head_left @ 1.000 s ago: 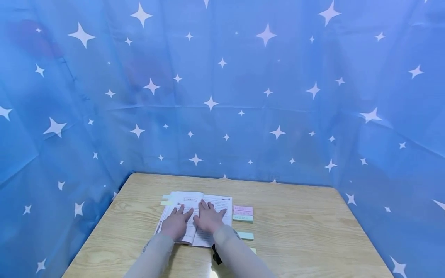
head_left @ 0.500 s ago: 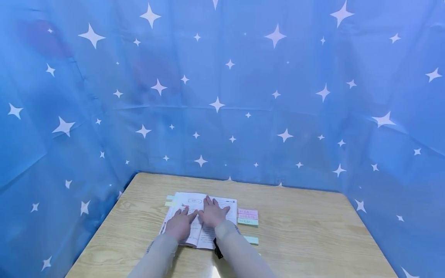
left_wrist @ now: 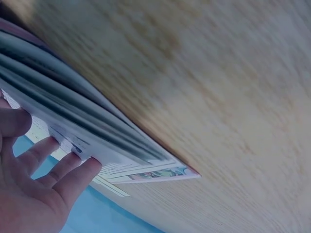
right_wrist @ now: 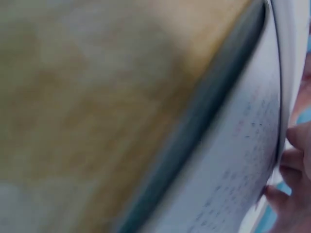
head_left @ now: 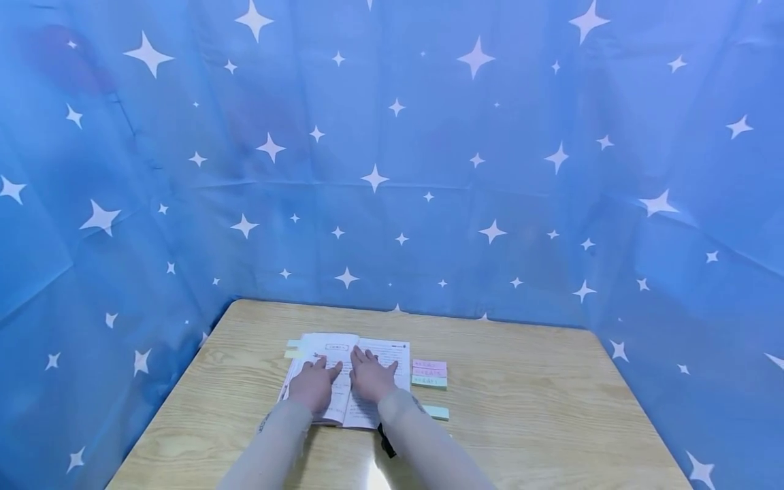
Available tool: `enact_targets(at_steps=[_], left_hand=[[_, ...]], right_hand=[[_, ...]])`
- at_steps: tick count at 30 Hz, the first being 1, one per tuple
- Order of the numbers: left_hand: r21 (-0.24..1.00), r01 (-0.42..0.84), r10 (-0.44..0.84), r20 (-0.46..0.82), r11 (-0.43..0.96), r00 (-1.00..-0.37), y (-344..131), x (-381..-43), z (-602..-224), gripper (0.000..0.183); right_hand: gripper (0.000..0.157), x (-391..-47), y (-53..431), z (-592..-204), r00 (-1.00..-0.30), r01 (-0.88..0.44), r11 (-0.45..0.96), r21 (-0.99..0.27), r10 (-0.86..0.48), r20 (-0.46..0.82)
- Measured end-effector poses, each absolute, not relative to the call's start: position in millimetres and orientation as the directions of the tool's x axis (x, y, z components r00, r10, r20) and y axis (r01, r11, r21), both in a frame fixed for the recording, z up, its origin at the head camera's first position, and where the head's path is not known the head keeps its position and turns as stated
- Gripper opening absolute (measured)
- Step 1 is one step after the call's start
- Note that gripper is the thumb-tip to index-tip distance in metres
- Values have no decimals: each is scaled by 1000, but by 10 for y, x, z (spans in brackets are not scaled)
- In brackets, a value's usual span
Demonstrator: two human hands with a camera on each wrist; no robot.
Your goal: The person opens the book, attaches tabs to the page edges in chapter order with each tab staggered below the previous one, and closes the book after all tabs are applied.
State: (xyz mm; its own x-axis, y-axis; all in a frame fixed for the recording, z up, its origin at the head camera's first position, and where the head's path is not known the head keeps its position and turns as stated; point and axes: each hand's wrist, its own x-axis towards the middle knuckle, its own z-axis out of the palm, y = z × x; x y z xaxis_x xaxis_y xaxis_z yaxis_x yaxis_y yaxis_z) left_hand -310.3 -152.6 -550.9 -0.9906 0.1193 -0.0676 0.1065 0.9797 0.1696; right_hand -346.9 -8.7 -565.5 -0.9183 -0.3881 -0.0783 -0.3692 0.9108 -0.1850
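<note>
2 hands (head_left: 310, 389) (head_left: 371, 380) side by side, fingers extended.

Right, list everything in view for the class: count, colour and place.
Table: 1, light wood, under the book
Curtain: pieces uncountable, blue with white stars, around the table
Open book: 1, white pages, left of the table's middle
Edge strips: 2, pale green and pale yellow, at the book's left edge
Pink strips: 2, pink, right of the book
Green strips: 2, pale green, below the pink ones
Black object: 1, black, by the right sleeve, partly hidden
Sleeves: 2, whitish, on both arms
Left hand: 1, on the left page
Right hand: 1, on the right page
</note>
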Motion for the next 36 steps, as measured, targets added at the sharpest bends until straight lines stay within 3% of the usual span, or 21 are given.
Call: enact_targets(at_steps=[10,21,36], left_hand=[[193,94,112,-87,977,-990,-1553,-3045,-5474,41],[216,101,126,-107,971,-986,-1524,-3051,-5419,48],[252,61,115,-203,966,-973,-1452,-3053,-5407,42]], right_hand=[[43,-3197,-90,-5719,-869,-477,851,-221,-494,-25],[46,-2779,-51,-5670,-862,-490,850,-193,-506,-39],[43,-2313,113,-5723,-845,-523,832,-185,-534,-12]])
